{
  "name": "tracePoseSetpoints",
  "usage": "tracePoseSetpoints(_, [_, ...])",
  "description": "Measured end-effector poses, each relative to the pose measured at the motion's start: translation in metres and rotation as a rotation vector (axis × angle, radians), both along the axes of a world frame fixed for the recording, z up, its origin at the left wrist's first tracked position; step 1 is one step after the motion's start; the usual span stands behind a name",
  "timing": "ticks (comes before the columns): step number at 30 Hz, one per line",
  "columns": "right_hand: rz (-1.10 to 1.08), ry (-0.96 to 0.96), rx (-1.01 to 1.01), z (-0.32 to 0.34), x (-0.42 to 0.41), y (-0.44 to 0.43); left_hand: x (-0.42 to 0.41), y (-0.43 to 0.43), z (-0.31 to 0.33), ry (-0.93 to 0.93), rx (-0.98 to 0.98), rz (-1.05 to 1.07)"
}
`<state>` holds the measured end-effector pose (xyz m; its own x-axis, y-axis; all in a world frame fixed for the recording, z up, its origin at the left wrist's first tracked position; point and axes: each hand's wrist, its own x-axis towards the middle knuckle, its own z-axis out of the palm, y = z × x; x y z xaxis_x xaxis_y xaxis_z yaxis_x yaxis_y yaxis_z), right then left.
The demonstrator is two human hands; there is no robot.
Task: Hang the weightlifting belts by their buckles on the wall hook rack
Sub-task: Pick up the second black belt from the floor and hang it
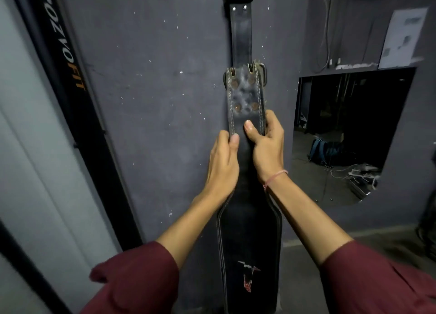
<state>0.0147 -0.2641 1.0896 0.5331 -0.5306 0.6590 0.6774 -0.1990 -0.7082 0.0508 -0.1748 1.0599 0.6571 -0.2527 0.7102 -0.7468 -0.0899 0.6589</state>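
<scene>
A worn black leather weightlifting belt [245, 94] with white stitching and rusty rivets stands upright against the dark grey wall [153, 89]. Its metal buckle [263, 74] shows at the top right of the strap. My left hand [223, 158] grips the strap's left edge, thumb on the front. My right hand [267, 146] grips the right edge, thumb pressed on the leather. The wide back part with a red and white logo [249, 276] hangs below my forearms. Behind it a second black belt [240, 28] hangs down the wall from above the frame; the hook rack is out of view.
A black post with "FIT" lettering [68, 77] leans along the left beside a pale panel. To the right a wall opening [349, 134] shows a dim room with a blue bag and cables. A paper sheet [401, 37] is pinned above it.
</scene>
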Motion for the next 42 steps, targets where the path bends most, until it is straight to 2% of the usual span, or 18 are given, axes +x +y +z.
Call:
tracePoseSetpoints(3, [-0.017,0.027,-0.011,-0.008,-0.004,-0.005,0.011,-0.008,0.023,0.080,-0.099,-0.036])
tracePoseSetpoints(8, [0.064,0.037,0.000,-0.017,-0.006,-0.006,0.024,-0.017,0.049,0.176,-0.093,-0.130])
tracePoseSetpoints(12, [0.142,0.078,-0.035,-0.020,-0.006,-0.001,0.033,-0.016,0.069,0.305,-0.234,-0.212])
tracePoseSetpoints(18, [0.192,0.176,-0.105,-0.024,-0.003,-0.005,0.033,-0.012,0.075,0.270,-0.386,-0.221])
tracePoseSetpoints(22, [0.283,0.326,-0.145,-0.072,-0.015,-0.007,0.027,-0.015,0.065,0.320,-0.456,-0.213])
tracePoseSetpoints(26, [0.350,0.609,-0.217,-0.163,-0.033,-0.017,0.026,-0.015,0.057,0.324,-0.398,-0.221])
tracePoseSetpoints(28, [0.318,0.672,-0.217,-0.173,-0.035,-0.019,0.024,-0.017,0.055,0.322,-0.392,-0.203])
tracePoseSetpoints(30, [0.290,0.630,-0.206,-0.153,-0.028,-0.021,0.024,-0.022,0.055,0.313,-0.395,-0.185])
tracePoseSetpoints(33, [0.199,0.398,-0.158,-0.089,-0.010,-0.026,0.030,-0.026,0.056,0.294,-0.416,-0.177])
tracePoseSetpoints(36, [0.161,0.205,-0.215,-0.015,0.006,-0.023,0.035,-0.029,0.053,0.279,-0.437,-0.151])
tracePoseSetpoints(39, [0.054,0.228,-0.214,0.024,0.031,-0.018,0.036,-0.036,0.049,0.258,-0.464,-0.113])
tracePoseSetpoints(42, [-0.069,0.222,-0.183,0.027,0.053,-0.013,0.042,-0.038,0.051,0.249,-0.477,-0.015])
